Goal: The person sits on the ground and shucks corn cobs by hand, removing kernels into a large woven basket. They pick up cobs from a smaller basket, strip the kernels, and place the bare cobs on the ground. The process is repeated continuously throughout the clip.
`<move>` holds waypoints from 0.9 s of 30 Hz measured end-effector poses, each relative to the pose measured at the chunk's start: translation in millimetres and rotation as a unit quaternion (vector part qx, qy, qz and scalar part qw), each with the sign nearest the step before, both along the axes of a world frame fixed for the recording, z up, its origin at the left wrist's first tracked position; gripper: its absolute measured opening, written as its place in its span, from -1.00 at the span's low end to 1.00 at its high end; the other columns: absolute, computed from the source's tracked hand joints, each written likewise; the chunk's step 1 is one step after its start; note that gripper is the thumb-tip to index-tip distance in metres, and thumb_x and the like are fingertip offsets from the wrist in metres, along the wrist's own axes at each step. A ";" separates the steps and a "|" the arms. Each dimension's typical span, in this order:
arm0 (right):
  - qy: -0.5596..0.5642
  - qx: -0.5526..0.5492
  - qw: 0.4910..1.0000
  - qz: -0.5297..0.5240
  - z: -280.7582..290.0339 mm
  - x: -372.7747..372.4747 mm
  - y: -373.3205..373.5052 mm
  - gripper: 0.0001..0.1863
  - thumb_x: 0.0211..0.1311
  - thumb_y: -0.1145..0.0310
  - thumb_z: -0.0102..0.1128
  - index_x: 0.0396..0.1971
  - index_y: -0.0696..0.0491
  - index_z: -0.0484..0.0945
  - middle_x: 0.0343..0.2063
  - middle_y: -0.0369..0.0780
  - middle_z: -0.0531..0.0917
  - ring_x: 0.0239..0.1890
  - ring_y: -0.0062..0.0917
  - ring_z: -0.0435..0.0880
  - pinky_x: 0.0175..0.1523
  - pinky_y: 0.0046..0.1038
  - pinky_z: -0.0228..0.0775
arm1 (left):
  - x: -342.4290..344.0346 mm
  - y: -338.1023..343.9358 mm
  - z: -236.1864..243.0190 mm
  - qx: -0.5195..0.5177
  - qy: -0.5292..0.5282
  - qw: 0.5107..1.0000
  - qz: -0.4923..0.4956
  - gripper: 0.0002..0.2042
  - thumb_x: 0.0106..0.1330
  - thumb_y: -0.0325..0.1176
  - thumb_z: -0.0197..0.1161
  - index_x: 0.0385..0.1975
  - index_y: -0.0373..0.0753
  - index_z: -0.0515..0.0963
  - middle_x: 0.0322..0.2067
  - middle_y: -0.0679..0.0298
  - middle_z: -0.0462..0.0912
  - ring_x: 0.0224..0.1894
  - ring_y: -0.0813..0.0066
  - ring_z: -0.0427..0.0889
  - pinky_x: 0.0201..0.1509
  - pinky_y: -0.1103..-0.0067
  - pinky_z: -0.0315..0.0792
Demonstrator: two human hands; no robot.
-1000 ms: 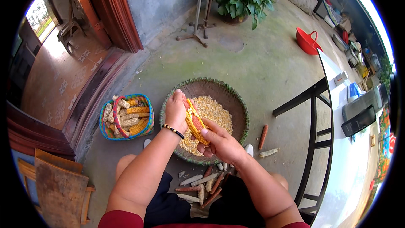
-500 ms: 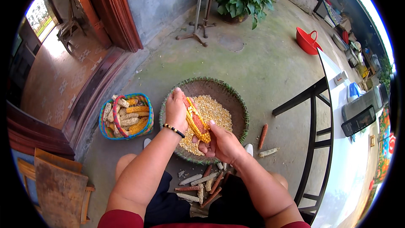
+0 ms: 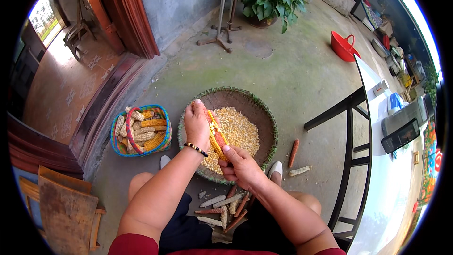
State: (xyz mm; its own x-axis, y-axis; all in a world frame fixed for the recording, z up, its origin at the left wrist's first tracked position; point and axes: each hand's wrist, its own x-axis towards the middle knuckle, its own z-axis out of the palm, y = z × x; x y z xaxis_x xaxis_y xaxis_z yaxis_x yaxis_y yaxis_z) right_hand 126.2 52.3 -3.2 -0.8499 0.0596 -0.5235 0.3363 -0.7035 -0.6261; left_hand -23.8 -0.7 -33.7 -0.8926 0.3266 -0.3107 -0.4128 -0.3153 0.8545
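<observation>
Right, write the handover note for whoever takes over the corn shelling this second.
Left hand: gripping the upper end of the half-shelled corn cob.
Right hand: holding the cob's lower end, thumb pressed on the kernels.
Cob is held over the round woven tray, which carries a pile of loose kernels.
Done: bare cobs heaped on the ground between the legs, two more right of the tray.
Left: this cob's remaining rows, plus the full cobs in the blue basket to the left.
</observation>
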 end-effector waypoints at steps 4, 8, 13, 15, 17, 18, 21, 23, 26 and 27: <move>-0.016 -0.019 1.000 0.017 4.4 -0.4 5.3 -0.66 0.41 0.02 -0.22 -0.25 0.02 0.29 -0.55 -0.34 0.34 -0.69 -0.75 0.07 -0.66 -0.67 -0.13 | 0.5 2.3 -0.9 0.020 -0.007 1.000 0.001 -0.74 0.42 -0.11 -0.11 -0.32 -0.18 0.25 -0.59 0.21 0.43 -0.64 0.33 0.49 -0.59 0.41 0.46; 0.012 -0.048 0.998 0.042 16.0 0.0 20.2 -0.59 0.43 0.00 -0.34 -0.21 0.07 0.30 -0.47 -0.27 0.43 -0.65 -0.70 0.22 -0.60 -0.66 0.05 | -2.4 2.9 -0.8 0.038 -0.050 0.998 -0.003 -0.74 0.42 -0.10 -0.12 -0.33 -0.18 0.25 -0.57 0.19 0.43 -0.61 0.32 0.49 -0.55 0.40 0.47; 0.120 0.028 0.991 0.055 14.9 3.8 18.5 -0.74 0.43 0.18 -0.20 -0.22 0.09 0.31 -0.45 -0.24 0.49 -0.61 -0.66 0.37 -0.50 -0.61 0.21 | -7.5 1.0 0.8 0.060 -0.093 0.994 0.000 -0.73 0.43 -0.10 -0.14 -0.33 -0.18 0.25 -0.54 0.18 0.42 -0.57 0.32 0.49 -0.51 0.39 0.47; 0.091 0.053 0.994 0.043 7.4 1.1 14.3 -0.74 0.42 0.19 -0.15 -0.21 0.10 0.32 -0.47 -0.28 0.47 -0.62 -0.68 0.33 -0.55 -0.62 0.15 | -5.8 1.3 0.1 0.052 -0.075 0.996 0.000 -0.74 0.43 -0.10 -0.14 -0.34 -0.18 0.25 -0.54 0.18 0.42 -0.57 0.31 0.49 -0.52 0.39 0.47; 0.092 0.082 0.992 0.038 1.1 1.1 9.6 -0.74 0.41 0.18 -0.13 -0.22 0.10 0.33 -0.48 -0.30 0.46 -0.63 -0.69 0.31 -0.58 -0.63 0.11 | -2.4 2.0 -1.3 0.037 -0.051 0.998 0.001 -0.74 0.43 -0.10 -0.14 -0.34 -0.18 0.25 -0.54 0.18 0.42 -0.57 0.31 0.49 -0.52 0.39 0.47; 0.089 0.099 0.991 0.035 -0.7 1.4 7.4 -0.72 0.42 0.16 -0.14 -0.23 0.10 0.33 -0.48 -0.31 0.45 -0.64 -0.70 0.30 -0.59 -0.63 0.10 | 0.0 2.3 -2.2 0.026 -0.037 0.999 0.002 -0.73 0.42 -0.10 -0.14 -0.34 -0.18 0.24 -0.54 0.18 0.42 -0.57 0.31 0.49 -0.52 0.40 0.47; 0.047 0.141 0.988 0.036 1.1 3.3 7.8 -0.69 0.42 0.11 -0.16 -0.25 0.09 0.33 -0.51 -0.32 0.44 -0.66 -0.72 0.28 -0.62 -0.65 0.06 | -0.5 2.0 -3.4 0.027 -0.040 0.999 0.000 -0.73 0.42 -0.09 -0.14 -0.34 -0.18 0.25 -0.54 0.18 0.42 -0.56 0.30 0.50 -0.52 0.39 0.47; 0.024 0.127 0.991 0.044 5.8 1.7 12.4 -0.67 0.41 0.09 -0.17 -0.27 0.08 0.33 -0.53 -0.33 0.43 -0.67 -0.73 0.28 -0.62 -0.65 0.05 | -3.6 1.1 -3.6 0.037 -0.059 0.998 -0.001 -0.72 0.42 -0.08 -0.14 -0.34 -0.19 0.25 -0.54 0.17 0.43 -0.56 0.30 0.50 -0.51 0.38 0.47; 0.027 0.118 0.991 0.059 12.4 0.4 20.2 -0.65 0.41 0.07 -0.17 -0.27 0.09 0.35 -0.57 -0.34 0.42 -0.65 -0.74 0.30 -0.61 -0.65 0.08 | -7.8 1.0 -3.8 0.051 -0.085 0.995 0.003 -0.71 0.42 -0.07 -0.14 -0.34 -0.19 0.25 -0.54 0.18 0.42 -0.55 0.30 0.49 -0.50 0.36 0.47; 0.039 0.160 0.984 0.060 13.0 1.2 20.1 -0.65 0.41 0.08 -0.16 -0.24 0.11 0.37 -0.58 -0.34 0.41 -0.64 -0.73 0.30 -0.60 -0.65 0.10 | -9.1 0.6 -3.6 0.055 -0.092 0.994 0.006 -0.71 0.42 -0.07 -0.14 -0.34 -0.20 0.26 -0.54 0.18 0.42 -0.55 0.30 0.49 -0.50 0.36 0.46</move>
